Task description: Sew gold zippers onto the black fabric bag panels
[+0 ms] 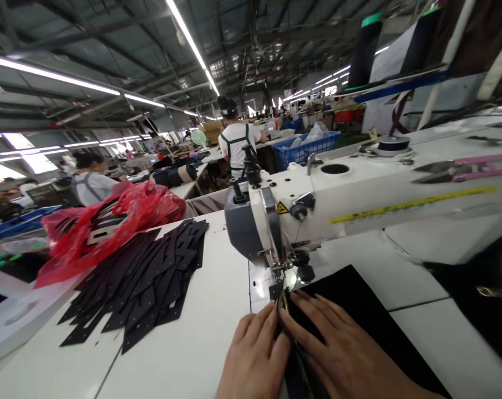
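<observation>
A white sewing machine (346,208) stands in front of me, its needle and presser foot (280,274) over the work. A brass-toothed zipper (303,368) runs from the foot toward me along a black fabric panel (375,327). To the left of the zipper, my left hand (253,354) has its fingers bent together on the narrow dark edge just before the foot. My right hand (342,352) lies flat over the black panel, fingers stretched out, the index finger along the zipper. Part of the zipper and panel is hidden under both hands.
Left on the table lies a pile of dark punched pieces (151,277), with a red plastic bag (151,202) behind. Pink-handled snips (462,169) rest on the machine arm. Another dark piece (483,310) lies at right. A person (236,144) sits ahead, near a blue basket (307,152).
</observation>
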Demonstrator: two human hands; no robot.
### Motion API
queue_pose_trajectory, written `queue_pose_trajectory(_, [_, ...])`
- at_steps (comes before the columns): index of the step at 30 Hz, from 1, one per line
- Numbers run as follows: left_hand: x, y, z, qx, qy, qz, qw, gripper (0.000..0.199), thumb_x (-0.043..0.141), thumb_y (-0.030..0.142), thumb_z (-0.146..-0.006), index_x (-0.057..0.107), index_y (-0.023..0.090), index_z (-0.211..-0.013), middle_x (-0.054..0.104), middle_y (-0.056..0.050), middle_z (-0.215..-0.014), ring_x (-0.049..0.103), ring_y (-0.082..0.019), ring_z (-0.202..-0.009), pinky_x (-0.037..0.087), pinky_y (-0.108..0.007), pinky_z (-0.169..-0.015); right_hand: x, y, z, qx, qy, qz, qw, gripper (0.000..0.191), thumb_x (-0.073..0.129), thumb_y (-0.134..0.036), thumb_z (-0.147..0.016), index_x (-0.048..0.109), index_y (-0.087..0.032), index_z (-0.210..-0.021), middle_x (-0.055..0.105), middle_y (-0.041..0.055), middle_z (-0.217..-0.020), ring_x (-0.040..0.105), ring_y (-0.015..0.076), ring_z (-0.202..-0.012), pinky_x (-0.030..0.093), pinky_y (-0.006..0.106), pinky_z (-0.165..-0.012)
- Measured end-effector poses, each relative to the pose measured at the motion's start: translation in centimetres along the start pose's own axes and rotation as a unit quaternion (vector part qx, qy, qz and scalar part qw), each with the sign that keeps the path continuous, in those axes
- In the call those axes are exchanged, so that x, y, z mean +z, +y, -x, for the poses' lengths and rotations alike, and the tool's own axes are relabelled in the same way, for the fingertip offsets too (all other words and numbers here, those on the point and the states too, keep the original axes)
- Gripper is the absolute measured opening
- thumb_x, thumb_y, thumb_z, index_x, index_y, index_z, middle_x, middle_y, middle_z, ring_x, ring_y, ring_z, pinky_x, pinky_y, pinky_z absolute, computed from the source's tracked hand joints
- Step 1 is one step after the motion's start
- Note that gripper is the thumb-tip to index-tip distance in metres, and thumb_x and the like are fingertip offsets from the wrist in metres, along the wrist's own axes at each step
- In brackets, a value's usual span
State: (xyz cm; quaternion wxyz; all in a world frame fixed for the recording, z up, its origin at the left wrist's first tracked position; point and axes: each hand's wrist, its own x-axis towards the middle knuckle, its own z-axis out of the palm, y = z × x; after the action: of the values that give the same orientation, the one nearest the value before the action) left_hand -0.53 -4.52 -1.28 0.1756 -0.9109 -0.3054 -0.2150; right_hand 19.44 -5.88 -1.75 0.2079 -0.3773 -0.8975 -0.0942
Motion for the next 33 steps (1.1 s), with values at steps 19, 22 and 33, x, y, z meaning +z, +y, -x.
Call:
queue_pose_trajectory(19, [-0.4,-0.2,-0.5,0.021,-0.029,-0.006,0.999,0.033,0.030,0.018,-0.096,0.061,0.016,-0.084,0.062,-0.015,-0.117,0.059,-0.025,-0.108,0.054,-0.038,-0.085,-0.6,0.0,0.0,0.015,0.007,-0.047,0.999,0.058,0.042,-0.012,-0.078,0.040,-0.008,-0.136,0.041,0.0127,-0.138,0.037,0.0236,-0.128,0.038,0.037,-0.103])
queue_pose_trajectory(22, [-0.4,-0.4,-0.4,0.012,-0.022,0.013,1.000,0.030,0.031,0.015,-0.096,0.061,0.013,-0.100,0.061,-0.011,-0.119,0.059,-0.021,-0.110,0.052,-0.035,-0.090,-0.1,0.4,0.1,-0.022,0.018,0.002,1.000,0.060,0.042,-0.010,-0.076,0.039,-0.007,-0.136,0.044,0.0129,-0.136,0.040,0.0250,-0.126,0.043,0.038,-0.099])
queue_pose_trajectory(33, [0.6,0.2,-0.5,-0.062,0.075,0.022,0.995,0.027,0.037,0.015,-0.096,0.064,0.017,-0.098,0.068,-0.005,-0.104,0.065,-0.021,-0.097,0.057,-0.035,-0.080,1.2,1.5,0.4,-0.091,0.076,0.070,0.991,0.068,0.040,-0.012,-0.078,0.020,-0.002,-0.143,0.047,0.0154,-0.132,0.047,0.0251,-0.121,0.049,0.036,-0.092])
